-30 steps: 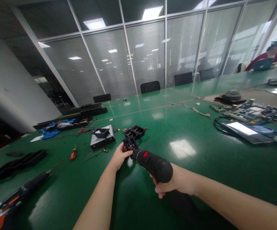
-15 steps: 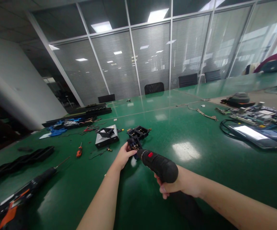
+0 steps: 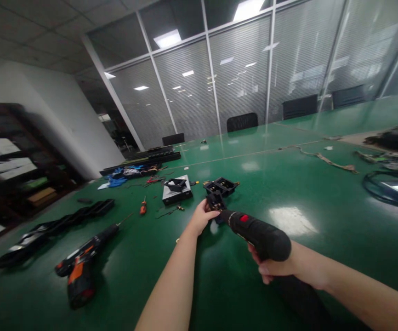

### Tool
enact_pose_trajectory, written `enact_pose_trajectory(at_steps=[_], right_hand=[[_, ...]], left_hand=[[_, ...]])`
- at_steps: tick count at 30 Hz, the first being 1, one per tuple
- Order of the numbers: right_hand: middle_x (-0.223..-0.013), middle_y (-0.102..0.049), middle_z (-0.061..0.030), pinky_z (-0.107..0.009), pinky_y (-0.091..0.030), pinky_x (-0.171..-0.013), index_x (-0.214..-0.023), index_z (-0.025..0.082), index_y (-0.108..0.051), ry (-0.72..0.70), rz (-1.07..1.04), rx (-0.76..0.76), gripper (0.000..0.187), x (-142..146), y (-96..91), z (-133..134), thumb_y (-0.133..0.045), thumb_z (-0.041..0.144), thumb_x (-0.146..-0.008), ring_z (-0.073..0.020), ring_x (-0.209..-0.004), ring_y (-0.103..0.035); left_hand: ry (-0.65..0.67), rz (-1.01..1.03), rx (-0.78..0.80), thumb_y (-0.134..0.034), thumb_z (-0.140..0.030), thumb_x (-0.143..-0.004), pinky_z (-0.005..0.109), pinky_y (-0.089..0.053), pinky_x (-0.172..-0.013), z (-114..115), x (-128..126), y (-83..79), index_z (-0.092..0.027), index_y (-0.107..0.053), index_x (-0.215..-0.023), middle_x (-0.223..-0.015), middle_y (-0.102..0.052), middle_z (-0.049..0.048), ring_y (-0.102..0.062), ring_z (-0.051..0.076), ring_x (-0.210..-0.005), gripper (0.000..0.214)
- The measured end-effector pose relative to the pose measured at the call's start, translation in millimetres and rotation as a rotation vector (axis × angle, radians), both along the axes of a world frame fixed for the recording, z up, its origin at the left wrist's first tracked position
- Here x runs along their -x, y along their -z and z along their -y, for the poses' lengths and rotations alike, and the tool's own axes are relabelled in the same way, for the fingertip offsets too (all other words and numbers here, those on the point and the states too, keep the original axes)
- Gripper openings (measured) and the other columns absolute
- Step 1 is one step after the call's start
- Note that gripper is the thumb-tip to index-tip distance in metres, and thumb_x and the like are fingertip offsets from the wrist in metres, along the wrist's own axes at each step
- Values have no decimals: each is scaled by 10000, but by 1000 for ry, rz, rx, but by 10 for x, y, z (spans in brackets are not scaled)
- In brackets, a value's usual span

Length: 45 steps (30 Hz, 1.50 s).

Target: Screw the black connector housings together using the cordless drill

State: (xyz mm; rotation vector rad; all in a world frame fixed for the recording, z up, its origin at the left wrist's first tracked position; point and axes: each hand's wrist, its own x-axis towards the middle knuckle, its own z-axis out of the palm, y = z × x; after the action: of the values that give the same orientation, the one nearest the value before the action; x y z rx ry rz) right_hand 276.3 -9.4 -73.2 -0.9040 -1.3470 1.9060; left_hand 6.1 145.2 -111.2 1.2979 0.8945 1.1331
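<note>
My right hand [image 3: 271, 266] is wrapped round the grip of a black cordless drill [image 3: 259, 232] with a red switch on top. The drill's front end points left and meets a small black plastic frame [image 3: 215, 201]; the bit itself is hidden. My left hand [image 3: 202, 216] pinches that frame from its left side, thumb along the near edge. Just behind it, a black two-compartment frame [image 3: 220, 185] with brass-coloured parts lies on the green table [image 3: 240, 289]. Something dark and a whitish patch show beneath the held frame, too blurred to name.
An orange and black drill [image 3: 82, 264], a long black tray-like part [image 3: 61, 225] and an orange screwdriver [image 3: 143, 207] lie to the left. A grey box [image 3: 177, 193] carries another black frame. Circuit boards [image 3: 392, 158], a black cable [image 3: 371, 186] and a cord [image 3: 330, 161] lie right.
My view has swung left, so everything sits further right in the picture. The drill and both hands keep the same hold on the black frame.
</note>
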Motion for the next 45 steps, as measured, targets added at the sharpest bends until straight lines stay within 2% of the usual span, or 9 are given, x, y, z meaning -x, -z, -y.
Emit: enact_pose_trajectory(at_steps=[4,12,19,24,30,35,40,45], right_hand=[[-854,-655,1,-356,-559,-670,-1104,167,-626,4,-11,10,643,-13,85,-7,-987,453,-656,-186,-669,-687],[-883,-642,7,-347,-571,-715,-1029,168,-606,-27,33,7,573,-8,-111,17,-986,410,-674,-178,-714,-700],[-885,-665,7,-325,-563,-685,-1027,173,-596,-3,13,-20,563,-16,3,8,-994,370,-682,-184,-709,-722],[-861,-667,9,-331,-557,-682,-1019,168,-587,9,48,-4,543,5,-54,22,-969,344,-674,-198,-701,-733],[-835,-698,-10,-331,-532,-684,-993,168,-593,-11,129,-47,537,25,-118,30,-956,409,-678,-210,-712,-741],[-825,-712,-19,-329,-541,-674,-986,168,-615,-26,119,-44,526,26,-115,28,-969,405,-677,-217,-719,-746],[-839,-733,-23,-344,-560,-695,-1065,168,-606,-18,89,-30,557,15,-94,29,-969,371,-695,-219,-726,-747],[-840,-747,-47,-344,-563,-696,-1029,158,-648,-59,88,-65,472,3,-102,31,-959,347,-729,-221,-729,-742]], left_hand=[[5,11,0,-905,-141,-597,503,-514,-1077,2,-14,16,-164,-708,-1180,-1197,-803,121,-730,335,-1140,616],[1,12,4,-899,-127,-621,490,-503,-1085,21,-9,-26,-175,-706,-1196,-1182,-803,113,-731,324,-1142,608],[24,0,1,-919,-142,-622,499,-514,-1076,49,-2,-66,-181,-696,-1198,-1199,-795,119,-729,335,-1158,619],[47,-23,-2,-940,-112,-573,511,-514,-1089,30,12,-29,-187,-684,-1224,-1248,-779,129,-711,351,-1203,703],[34,-26,-7,-940,-102,-573,521,-518,-1094,8,-3,0,-186,-676,-1223,-1231,-784,125,-717,352,-1193,706],[-4,-53,16,-952,-99,-564,524,-535,-1074,21,-18,-19,-188,-676,-1203,-1186,-797,113,-726,350,-1169,702],[-19,-74,23,-954,-103,-566,530,-542,-1065,32,-24,-40,-188,-676,-1188,-1155,-803,110,-727,355,-1158,687],[-22,-78,33,-942,-92,-569,531,-547,-1054,42,-34,-63,-181,-675,-1190,-1163,-799,116,-729,356,-1148,681]])
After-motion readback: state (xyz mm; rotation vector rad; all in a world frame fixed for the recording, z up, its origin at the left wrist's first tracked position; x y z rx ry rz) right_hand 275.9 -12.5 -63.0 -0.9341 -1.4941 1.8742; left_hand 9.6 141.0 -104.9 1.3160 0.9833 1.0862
